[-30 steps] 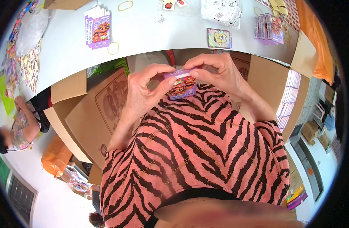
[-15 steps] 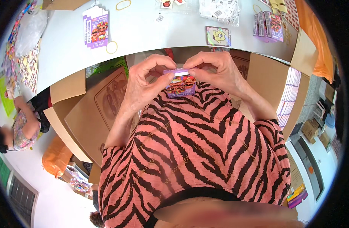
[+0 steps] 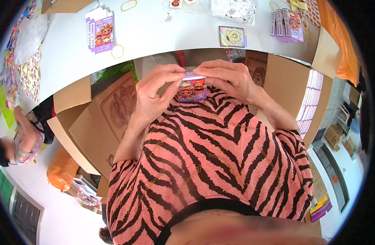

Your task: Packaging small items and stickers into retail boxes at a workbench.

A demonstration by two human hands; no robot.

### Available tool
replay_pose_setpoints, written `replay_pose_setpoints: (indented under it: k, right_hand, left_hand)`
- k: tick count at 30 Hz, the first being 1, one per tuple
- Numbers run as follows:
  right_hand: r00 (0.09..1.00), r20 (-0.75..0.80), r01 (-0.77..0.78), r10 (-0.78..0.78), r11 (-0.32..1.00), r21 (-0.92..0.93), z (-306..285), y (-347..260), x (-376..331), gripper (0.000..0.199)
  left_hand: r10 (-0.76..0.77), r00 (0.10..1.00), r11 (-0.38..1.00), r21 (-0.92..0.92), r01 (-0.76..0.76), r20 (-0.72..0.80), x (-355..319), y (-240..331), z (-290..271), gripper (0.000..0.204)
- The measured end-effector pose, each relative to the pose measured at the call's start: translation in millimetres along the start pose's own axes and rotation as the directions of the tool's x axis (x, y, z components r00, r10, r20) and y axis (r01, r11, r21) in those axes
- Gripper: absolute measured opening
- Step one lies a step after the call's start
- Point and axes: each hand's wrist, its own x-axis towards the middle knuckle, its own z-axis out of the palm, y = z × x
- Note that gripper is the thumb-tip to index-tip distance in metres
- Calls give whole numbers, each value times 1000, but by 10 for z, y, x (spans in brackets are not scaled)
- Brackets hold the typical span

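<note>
A small purple printed cardboard box (image 3: 192,90) with red cartoon figures is held upright in front of my chest, just off the table's near edge. My left hand (image 3: 157,87) pinches its left side, thumb low and fingers along the top edge. On the other side, my right hand (image 3: 228,79) has its fingers on the top right corner. A pale strip shows along the box's top, by the fingertips. Part of the box's sides is hidden behind my fingers.
On the white table (image 3: 154,36) lie flat purple boxes (image 3: 102,34), another stack of boxes (image 3: 287,26), a shiny card (image 3: 232,36), rubber bands (image 3: 117,51) and a clear bag of packets (image 3: 234,11). Large cartons (image 3: 101,118) stand below. A person (image 3: 26,139) sits at the left.
My fingertips have come down flat along the box's top edge, and the top opening looks narrower. The box has shifted slightly up and left.
</note>
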Motion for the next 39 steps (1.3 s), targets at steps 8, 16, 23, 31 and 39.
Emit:
replay_pose_setpoints:
  k: [8, 16, 23, 31, 39]
  right_hand:
    - [994, 20, -104, 103, 992, 75, 1, -55, 24, 29]
    - [966, 38, -257, 254, 960, 109, -42, -71, 65, 19]
    - [993, 83, -73, 79, 994, -76, -50, -30, 131, 17]
    - [999, 8, 43, -42, 985, -169, 6, 6, 76, 27]
    - [994, 31, -104, 106, 993, -47, 58, -3, 33, 24]
  left_hand:
    - [46, 999, 998, 49, -46, -10, -35, -22, -17, 19]
    - [48, 999, 997, 62, -48, -9, 11, 11, -28, 15]
    - [13, 989, 989, 142, -35, 150, 234, 38, -74, 13]
    - [131, 983, 961, 226, -157, 127, 170, -13, -52, 16]
    - [143, 989, 958, 248, -145, 26, -20, -141, 111, 17]
